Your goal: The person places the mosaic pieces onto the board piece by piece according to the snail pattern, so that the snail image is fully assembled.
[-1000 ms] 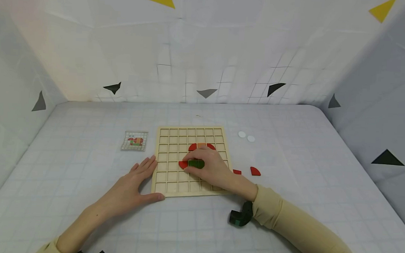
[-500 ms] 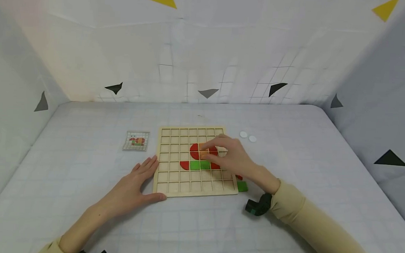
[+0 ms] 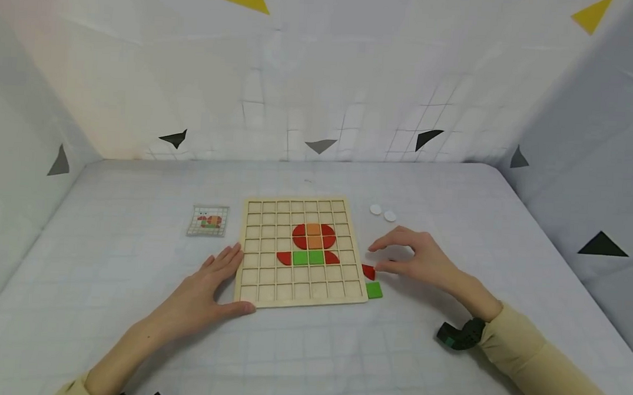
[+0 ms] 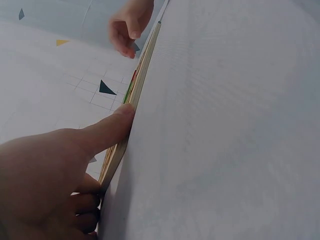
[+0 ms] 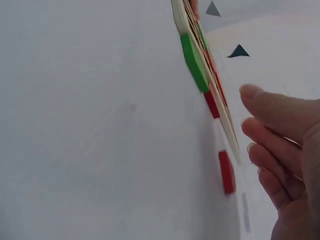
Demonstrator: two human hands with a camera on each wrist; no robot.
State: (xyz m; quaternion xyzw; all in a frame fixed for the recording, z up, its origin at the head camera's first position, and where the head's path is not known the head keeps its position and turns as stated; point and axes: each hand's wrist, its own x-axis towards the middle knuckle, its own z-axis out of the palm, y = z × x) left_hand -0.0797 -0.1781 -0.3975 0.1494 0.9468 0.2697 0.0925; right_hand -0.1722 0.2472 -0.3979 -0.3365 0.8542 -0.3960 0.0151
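My left hand (image 3: pixel 206 284) rests at the left edge of a wooden grid board (image 3: pixel 260 277), its fingers straight and its thumb at the near corner. On the board, two orange squares (image 3: pixel 313 242) sit between red quarter-round pieces (image 3: pixel 299 229). A row below them has two green squares (image 3: pixel 300 258) with a red piece at each end. My right hand (image 3: pixel 425 258) hovers right of the board, thumb and fingers apart, holding nothing. Its thumb is close to a loose red piece (image 3: pixel 368 271). Another red piece (image 5: pixel 226 172) shows below the fingers in the right wrist view, hidden in the head view.
A loose green square (image 3: pixel 374 290) lies against the board's right edge. Two white discs (image 3: pixel 375 209) lie beyond the right hand. Left of the board is a small pattern card (image 3: pixel 208 221) with a snail-like picture. White walls (image 3: pixel 322 74) enclose the table's back and sides.
My right hand has left the board and moved right, past its edge. The orange squares and green row it covered are now uncovered. My left hand has stayed at the board.
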